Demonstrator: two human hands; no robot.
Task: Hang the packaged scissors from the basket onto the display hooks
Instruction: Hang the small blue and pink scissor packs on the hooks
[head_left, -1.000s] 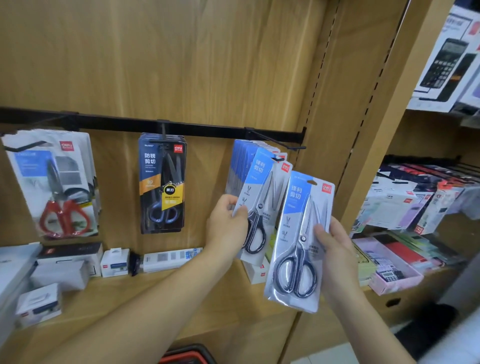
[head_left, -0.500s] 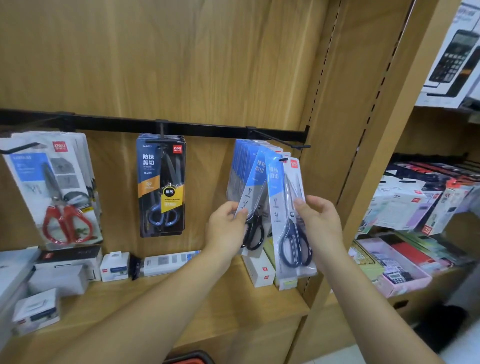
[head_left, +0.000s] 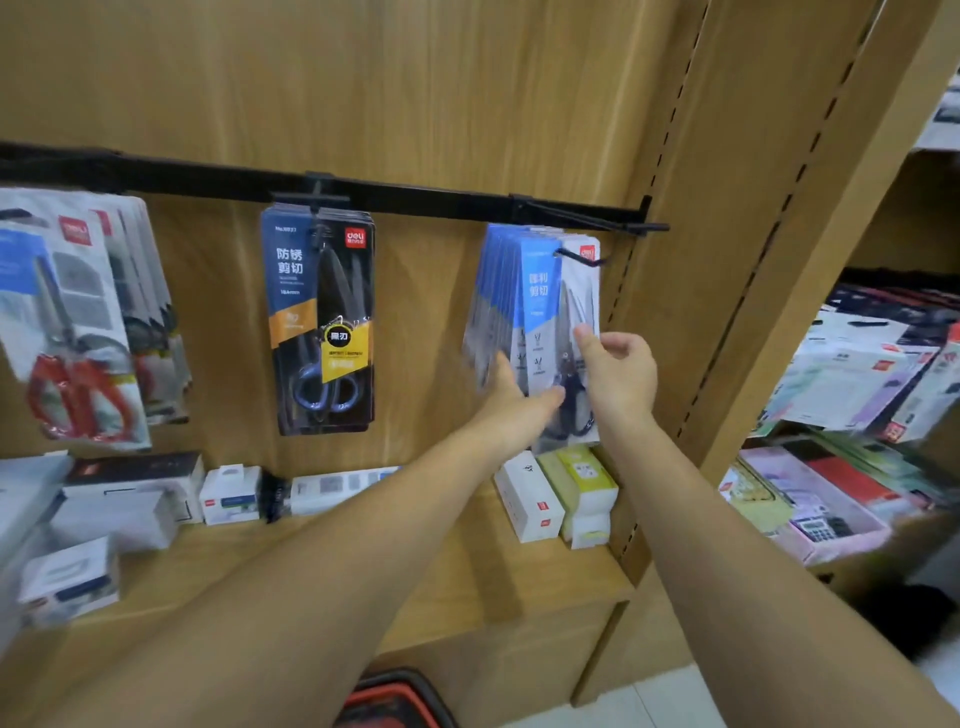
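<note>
Bare forearms (head_left: 311, 571), left grip (head_left: 511, 387), right grip (head_left: 618, 374)

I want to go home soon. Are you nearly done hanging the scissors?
This blue pack already hangs on the hook. Left hand presses the stack, right hand pinches the pack. What's left in the basket is hidden, so I can't tell.

The left hand (head_left: 511, 387) presses flat fingers against the hanging packs (head_left: 496, 296). The right hand (head_left: 621, 374) pinches the front pack (head_left: 574, 299) at its edge. The hook (head_left: 576, 257) is above both hands, boxes (head_left: 550, 493) below them, and a basket (head_left: 395, 696) under the forearms.
</note>
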